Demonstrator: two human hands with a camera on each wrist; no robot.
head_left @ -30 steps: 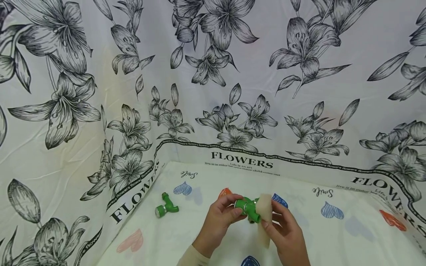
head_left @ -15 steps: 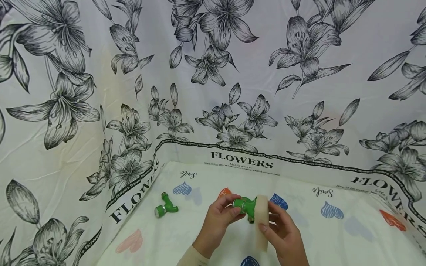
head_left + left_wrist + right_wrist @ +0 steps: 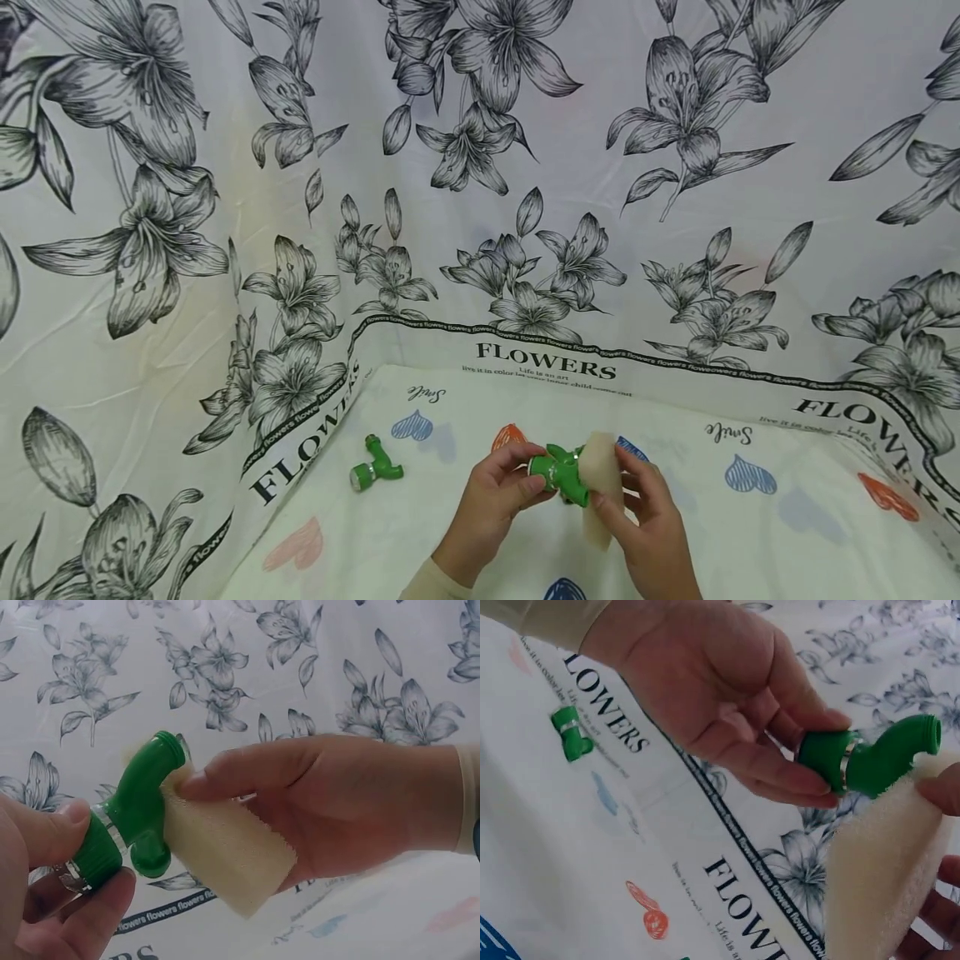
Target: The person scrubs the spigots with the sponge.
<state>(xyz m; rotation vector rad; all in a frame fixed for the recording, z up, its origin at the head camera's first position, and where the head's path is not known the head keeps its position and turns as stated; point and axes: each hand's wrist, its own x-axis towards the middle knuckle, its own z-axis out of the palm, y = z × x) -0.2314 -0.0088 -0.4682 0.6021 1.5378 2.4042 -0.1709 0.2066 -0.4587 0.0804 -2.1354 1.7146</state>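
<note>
My left hand (image 3: 491,492) grips a green plastic tap (image 3: 555,471) by its round end with a silver band, thumb on one side and fingers on the other. A beige sponge (image 3: 600,475) is pinched in my right hand (image 3: 648,521), thumb on its near face. In the left wrist view the sponge (image 3: 232,847) lies against the tap (image 3: 139,784) beside its curved spout. The right wrist view shows the sponge (image 3: 885,862) touching the tap (image 3: 877,761), part of which it covers. Both hands are raised over the cloth.
A second green tap (image 3: 377,462) lies on the white cloth (image 3: 450,517) to the left of my hands. The cloth is printed with hearts and words. Flower-patterned fabric (image 3: 525,275) rises as walls at the back and left.
The sponge swung upright and left half a second ago, and now tilts again, slightly right. The held tap has turned a little, its spout now pointing lower right. The other tap stays put.
</note>
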